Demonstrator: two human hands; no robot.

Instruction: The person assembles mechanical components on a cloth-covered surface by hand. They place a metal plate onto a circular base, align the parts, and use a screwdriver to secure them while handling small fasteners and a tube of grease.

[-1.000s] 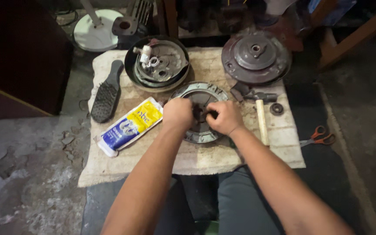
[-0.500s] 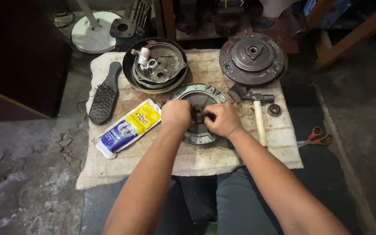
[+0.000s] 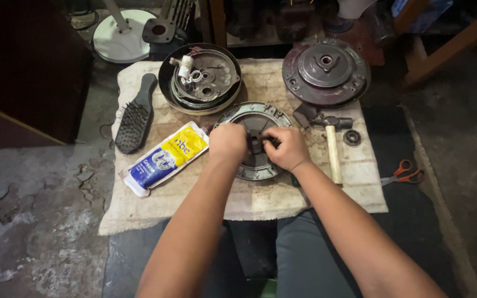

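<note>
Both hands meet over a round grey metal disc plate (image 3: 255,118) lying flat on a stained beige cloth mat (image 3: 305,193). Left hand (image 3: 227,142) rests curled on the disc's left half, fingers bent toward the centre. Right hand (image 3: 287,148) sits on the right half, fingertips pinching at a small dark hub part (image 3: 256,142) in the disc's middle; whether the part is actually clamped cannot be told, fingers cover it.

Just left of the left hand: a yellow, blue and white soft squeeze tube (image 3: 164,158), lying diagonally. Further left, a black bristle brush (image 3: 134,118). Beyond the hands, up-left, a dark round pan holding metal parts and a white piece (image 3: 200,80). Up-right, a rusty reddish round pulley assembly (image 3: 326,72). Just right of the right hand, a wooden-handled hammer (image 3: 332,149) and a small dark ring bearing (image 3: 351,137). Far right, off the mat, orange-handled scissors (image 3: 404,172) on black flooring.
</note>
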